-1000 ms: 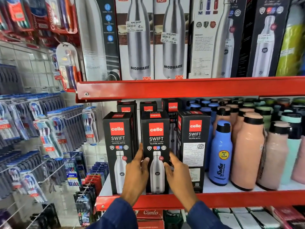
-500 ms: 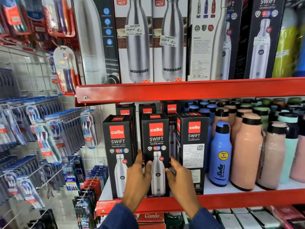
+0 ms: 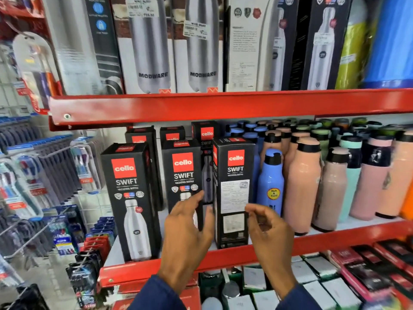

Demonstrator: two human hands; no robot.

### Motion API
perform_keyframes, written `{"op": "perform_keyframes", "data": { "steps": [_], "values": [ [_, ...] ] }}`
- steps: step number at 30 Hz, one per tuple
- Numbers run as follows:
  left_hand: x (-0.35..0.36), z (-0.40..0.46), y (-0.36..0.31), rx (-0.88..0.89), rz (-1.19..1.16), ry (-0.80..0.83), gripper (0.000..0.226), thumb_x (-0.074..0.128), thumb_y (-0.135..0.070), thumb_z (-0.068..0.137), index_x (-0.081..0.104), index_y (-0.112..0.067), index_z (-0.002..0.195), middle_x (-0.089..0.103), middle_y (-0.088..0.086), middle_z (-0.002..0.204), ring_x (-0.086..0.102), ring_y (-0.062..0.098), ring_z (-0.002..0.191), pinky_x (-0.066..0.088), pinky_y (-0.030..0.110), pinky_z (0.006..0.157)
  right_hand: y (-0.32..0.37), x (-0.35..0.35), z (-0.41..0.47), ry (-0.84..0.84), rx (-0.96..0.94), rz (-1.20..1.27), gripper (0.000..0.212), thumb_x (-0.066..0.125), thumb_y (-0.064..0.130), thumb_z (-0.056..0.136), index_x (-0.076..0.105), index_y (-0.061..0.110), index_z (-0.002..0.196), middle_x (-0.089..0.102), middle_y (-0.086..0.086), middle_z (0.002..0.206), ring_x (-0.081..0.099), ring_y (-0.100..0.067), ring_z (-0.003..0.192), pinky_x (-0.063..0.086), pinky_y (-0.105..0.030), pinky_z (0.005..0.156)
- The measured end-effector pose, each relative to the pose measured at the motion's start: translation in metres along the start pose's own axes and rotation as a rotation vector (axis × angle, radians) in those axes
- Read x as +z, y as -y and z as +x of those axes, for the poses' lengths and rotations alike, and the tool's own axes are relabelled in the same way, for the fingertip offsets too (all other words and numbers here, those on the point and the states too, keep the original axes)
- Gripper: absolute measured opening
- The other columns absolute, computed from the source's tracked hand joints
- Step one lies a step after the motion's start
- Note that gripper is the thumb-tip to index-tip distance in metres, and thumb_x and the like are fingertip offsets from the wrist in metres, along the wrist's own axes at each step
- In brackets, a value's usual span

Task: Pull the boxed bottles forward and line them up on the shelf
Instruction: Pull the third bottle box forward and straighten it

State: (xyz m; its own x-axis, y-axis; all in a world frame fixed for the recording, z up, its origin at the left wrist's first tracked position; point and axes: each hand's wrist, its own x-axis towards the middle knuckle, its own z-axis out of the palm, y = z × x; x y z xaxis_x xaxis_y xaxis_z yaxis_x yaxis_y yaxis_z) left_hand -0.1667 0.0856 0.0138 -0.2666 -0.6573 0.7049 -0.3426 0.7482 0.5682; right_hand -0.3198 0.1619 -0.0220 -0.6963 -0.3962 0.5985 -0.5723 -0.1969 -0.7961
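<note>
Three black Cello Swift boxes stand at the front of the red shelf (image 3: 223, 257): the left box (image 3: 128, 198), the middle box (image 3: 183, 171) and the right box (image 3: 233, 186), which is turned with its label side out. Behind them stand three more black boxes (image 3: 206, 133). My left hand (image 3: 190, 229) hovers in front of the middle box with its fingers spread, reaching toward the gap between the middle and right boxes. My right hand (image 3: 268, 227) floats at the right box's lower right corner, fingers curled and apart, holding nothing.
Loose blue (image 3: 270, 184), peach (image 3: 301, 186) and mint bottles crowd the shelf to the right of the boxes. The upper red shelf (image 3: 223, 104) carries tall Modware boxes. Toothbrush packs (image 3: 33, 175) hang on hooks at the left. More boxes lie below.
Both hands have let go of the middle box and shifted right, toward the right box. The view has moved closer to the shelf.
</note>
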Motion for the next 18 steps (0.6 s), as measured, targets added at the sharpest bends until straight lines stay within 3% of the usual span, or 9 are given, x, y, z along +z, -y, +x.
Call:
{"op": "perform_keyframes", "data": {
  "steps": [3, 5, 6, 8, 11, 13, 16, 18],
  "values": [
    [0.029, -0.003, -0.012, -0.033, -0.035, 0.066, 0.049, 0.069, -0.026, 0.089, 0.060, -0.014, 0.135, 0.074, 0.002, 0.123, 0.071, 0.015, 0.109, 0.054, 0.024, 0.096, -0.020, -0.015, 0.017, 0.061, 0.015, -0.033, 0.033, 0.058, 0.003, 0.091, 0.065, 0.022, 0.117, 0.070, 0.013, 0.107, 0.063, 0.010, 0.095, 0.047, -0.001, 0.075],
    [0.044, -0.005, -0.018, -0.041, -0.026, 0.086, 0.058, 0.070, -0.024, 0.088, 0.052, -0.012, 0.142, 0.073, 0.004, 0.122, 0.067, 0.009, 0.107, 0.044, 0.010, 0.091, -0.033, -0.015, 0.029, 0.167, 0.026, -0.052, 0.043, 0.054, 0.000, 0.093, 0.056, 0.021, 0.130, 0.065, 0.011, 0.118, 0.061, 0.006, 0.103, 0.050, -0.016, 0.091],
    [0.053, -0.005, -0.021, -0.050, -0.027, 0.082, 0.061, 0.071, -0.022, 0.088, 0.048, -0.013, 0.144, 0.074, 0.003, 0.120, 0.063, 0.007, 0.106, 0.039, 0.003, 0.085, -0.039, -0.015, 0.034, 0.220, 0.026, -0.059, 0.047, 0.052, -0.003, 0.092, 0.052, 0.020, 0.134, 0.062, 0.010, 0.119, 0.060, 0.002, 0.104, 0.049, -0.022, 0.095],
    [0.069, -0.005, -0.022, -0.085, -0.035, 0.079, 0.067, 0.069, -0.025, 0.087, 0.038, -0.023, 0.146, 0.073, -0.004, 0.120, 0.063, 0.006, 0.105, 0.039, -0.001, 0.084, -0.044, -0.012, 0.042, 0.323, 0.019, -0.057, 0.053, 0.048, -0.009, 0.091, 0.047, 0.016, 0.138, 0.059, 0.013, 0.117, 0.057, 0.006, 0.097, 0.044, -0.015, 0.093],
    [0.089, -0.002, -0.020, -0.168, -0.055, 0.053, 0.067, 0.072, -0.033, 0.082, 0.037, -0.026, 0.140, 0.073, -0.007, 0.118, 0.070, 0.010, 0.108, 0.053, 0.021, 0.091, -0.051, -0.009, 0.049, 0.429, -0.025, -0.014, 0.057, 0.043, -0.016, 0.088, 0.052, 0.016, 0.134, 0.060, 0.015, 0.123, 0.052, 0.023, 0.105, 0.036, 0.003, 0.091],
    [0.098, -0.001, -0.024, -0.224, -0.060, -0.013, 0.065, 0.078, -0.036, 0.077, 0.043, -0.025, 0.131, 0.073, -0.006, 0.116, 0.071, 0.014, 0.107, 0.056, 0.029, 0.090, -0.057, -0.010, 0.052, 0.455, -0.048, 0.022, 0.060, 0.042, -0.016, 0.086, 0.054, 0.021, 0.132, 0.063, 0.011, 0.125, 0.056, 0.010, 0.115, 0.039, -0.003, 0.097],
    [0.103, -0.001, -0.034, -0.279, -0.025, -0.106, 0.079, 0.082, -0.051, 0.067, 0.043, -0.027, 0.130, 0.070, -0.006, 0.119, 0.070, 0.016, 0.107, 0.058, 0.037, 0.089, -0.062, -0.015, 0.054, 0.455, -0.042, 0.115, 0.063, 0.038, -0.018, 0.085, 0.053, 0.025, 0.129, 0.065, 0.010, 0.123, 0.059, 0.004, 0.113, 0.045, -0.013, 0.099],
    [0.103, -0.001, -0.041, -0.285, 0.001, -0.171, 0.085, 0.085, -0.055, 0.061, 0.044, -0.025, 0.130, 0.067, -0.007, 0.119, 0.068, 0.016, 0.106, 0.057, 0.035, 0.087, -0.061, -0.021, 0.055, 0.460, -0.051, 0.177, 0.061, 0.036, -0.018, 0.087, 0.051, 0.023, 0.129, 0.066, 0.006, 0.123, 0.062, 0.000, 0.110, 0.048, -0.017, 0.096]
  ]
}}
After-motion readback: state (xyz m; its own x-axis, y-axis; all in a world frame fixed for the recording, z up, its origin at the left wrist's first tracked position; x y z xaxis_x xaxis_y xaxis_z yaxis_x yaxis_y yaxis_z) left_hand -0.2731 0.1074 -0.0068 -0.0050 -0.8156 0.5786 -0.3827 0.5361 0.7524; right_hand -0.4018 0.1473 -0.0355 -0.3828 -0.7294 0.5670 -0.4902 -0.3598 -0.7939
